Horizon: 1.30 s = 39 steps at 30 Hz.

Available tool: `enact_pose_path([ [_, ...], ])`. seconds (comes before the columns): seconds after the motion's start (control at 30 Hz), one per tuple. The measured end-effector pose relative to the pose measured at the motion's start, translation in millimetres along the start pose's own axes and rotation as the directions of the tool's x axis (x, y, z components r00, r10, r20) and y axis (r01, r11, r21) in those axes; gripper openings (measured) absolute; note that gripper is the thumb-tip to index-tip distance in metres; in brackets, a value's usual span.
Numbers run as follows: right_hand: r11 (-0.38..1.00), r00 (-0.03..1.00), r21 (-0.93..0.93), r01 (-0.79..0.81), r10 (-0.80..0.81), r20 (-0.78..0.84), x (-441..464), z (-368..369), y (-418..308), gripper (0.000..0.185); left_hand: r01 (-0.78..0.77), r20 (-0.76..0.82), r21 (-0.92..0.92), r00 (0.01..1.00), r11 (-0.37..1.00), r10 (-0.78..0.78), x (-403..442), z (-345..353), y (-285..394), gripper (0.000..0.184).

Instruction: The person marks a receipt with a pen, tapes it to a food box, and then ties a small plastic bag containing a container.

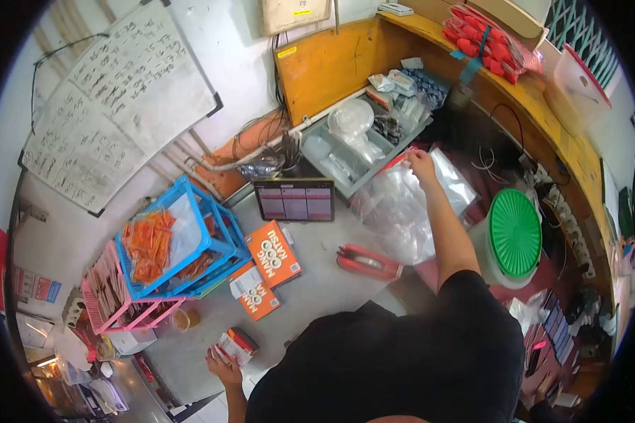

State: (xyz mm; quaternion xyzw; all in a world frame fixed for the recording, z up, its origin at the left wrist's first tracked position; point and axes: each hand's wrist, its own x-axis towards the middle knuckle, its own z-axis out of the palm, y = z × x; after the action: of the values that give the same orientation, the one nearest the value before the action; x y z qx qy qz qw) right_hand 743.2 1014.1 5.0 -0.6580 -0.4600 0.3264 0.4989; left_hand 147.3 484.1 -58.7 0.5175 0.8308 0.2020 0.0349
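My right hand (421,163) reaches forward to the top of a stack of clear plastic bags (395,204), its fingers closed on the bags' red upper edge. Near the counter's front left, my left hand (224,367) is at the side of a small red and white box (237,345), fingers spread against it. Two orange and white boxes (274,252) lie overlapping on the counter, left of a red stapler-like tool (368,262). Behind them a tablet (294,199) stands upright with its screen lit.
Blue baskets (140,287) of orange packets stand at the left above a pink basket (135,321). A grey divided tray (346,185) sits at the back. A tub with a green lid (515,233) is at the right. Whiteboards (113,106) hang on the wall.
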Motion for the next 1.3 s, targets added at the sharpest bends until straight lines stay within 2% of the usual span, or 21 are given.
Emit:
enact_pose_path([
  [0.03,0.999,0.999,-0.043,0.026,-0.028,-0.038,27.3,-4.4,1.6,0.018,0.008,-0.01,-0.001,1.0,1.0,-0.008,-5.0,1.5,11.5,0.076],
  [0.07,0.987,0.983,-0.052,0.152,-0.157,-0.093,56.2,-5.0,6.8,0.017,0.047,-0.005,0.032,0.999,0.998,-0.047,-10.2,0.6,25.1,0.076],
  [0.1,0.986,0.985,-0.097,0.138,-0.146,-0.087,86.6,-3.2,5.5,0.016,0.087,-0.003,0.063,0.996,0.994,-0.087,-16.2,4.5,33.8,0.077],
  [0.17,0.919,0.95,-0.297,0.26,-0.298,-0.091,121.3,1.5,-8.8,0.014,0.071,-0.019,0.146,0.997,0.987,-0.069,-33.5,15.8,39.7,0.081],
  [0.2,0.919,0.951,-0.29,0.267,-0.3,-0.076,136.4,4.0,-13.3,0.014,0.179,0.083,0.189,0.977,0.965,-0.198,-40.6,8.7,58.4,0.083],
  [0.23,0.776,0.914,-0.541,0.324,-0.405,-0.034,150.5,5.2,-17.6,0.015,0.28,0.18,0.244,0.928,0.928,-0.327,-46.7,3.3,70.7,0.085],
  [0.27,0.567,0.87,-0.744,0.354,-0.491,0.04,163.5,8.4,-15.3,0.017,0.274,0.196,0.27,0.923,0.923,-0.331,-56.1,7.6,68.6,0.088],
  [0.3,0.573,0.873,-0.734,0.365,-0.484,0.056,175.7,12.6,-6.3,0.017,0.29,0.191,0.285,0.917,0.914,-0.35,-62.6,9.5,70.1,0.088],
  [0.37,0.555,0.931,-0.765,0.327,-0.326,0.162,198.1,18.8,8.8,0.023,0.459,0.198,0.329,0.821,0.826,-0.535,-75.6,15.4,76.4,0.09],
  [0.47,0.607,0.954,-0.735,0.3,-0.185,0.236,214.5,24.9,22.5,0.027,0.515,0.163,0.353,0.789,0.781,-0.593,-94.8,22.8,77.9,0.092],
  [0.5,0.599,0.947,-0.734,0.32,-0.186,0.262,210.3,28.9,18.0,0.027,0.529,0.166,0.343,0.779,0.776,-0.604,-105.6,27.8,76.5,0.092],
  [0.57,0.447,0.924,-0.821,0.355,-0.303,0.235,195.8,24.4,7.8,0.031,0.512,0.166,0.359,0.788,0.781,-0.593,-126.0,40.0,67.9,0.093],
  [0.63,0.455,0.931,-0.826,0.334,-0.295,0.214,198.3,24.7,9.2,0.033,0.549,0.195,0.312,0.762,0.775,-0.618,-137.3,44.8,61.3,0.089],
  [0.7,0.582,0.981,-0.791,0.187,-0.154,0.119,205.6,20.5,11.0,0.034,0.624,0.219,0.22,0.717,0.75,-0.662,-139.3,40.1,64.2,0.086],
  [0.77,0.592,0.977,-0.777,0.215,-0.141,0.163,206.1,10.8,6.4,0.032,0.699,0.237,0.126,0.668,0.704,-0.705,-132.7,37.7,67.0,0.084],
  [0.83,0.599,0.967,-0.76,0.251,-0.123,0.222,207.4,11.5,4.2,0.029,0.484,0.331,0.356,0.735,0.799,-0.592,-133.5,36.2,68.4,0.078],
  [0.9,0.445,0.955,-0.845,0.296,-0.159,0.251,212.0,7.3,5.1,0.019,0.536,0.332,0.306,0.714,0.787,-0.616,-131.0,32.3,87.6,0.076],
  [1.03,0.443,0.945,-0.835,0.326,-0.12,0.305,208.1,6.5,-2.1,0.022,0.508,0.331,0.275,0.747,0.817,-0.576,-130.3,35.9,93.1,0.071],
  [1.1,0.435,0.86,-0.748,0.502,-0.346,0.376,224.9,11.1,15.6,0.022,0.431,0.36,0.302,0.774,0.85,-0.521,-137.6,41.1,89.0,0.072],
  [1.23,0.437,0.863,-0.76,0.481,-0.389,0.323,218.4,15.2,12.7,0.023,0.442,0.342,0.288,0.781,0.849,-0.523,-138.8,37.7,90.6,0.072],
  [1.3,0.185,0.782,-0.784,0.593,-0.366,0.505,234.7,6.2,26.7,0.02,0.447,0.342,0.291,0.777,0.846,-0.528,-132.0,35.5,92.8,0.072],
])
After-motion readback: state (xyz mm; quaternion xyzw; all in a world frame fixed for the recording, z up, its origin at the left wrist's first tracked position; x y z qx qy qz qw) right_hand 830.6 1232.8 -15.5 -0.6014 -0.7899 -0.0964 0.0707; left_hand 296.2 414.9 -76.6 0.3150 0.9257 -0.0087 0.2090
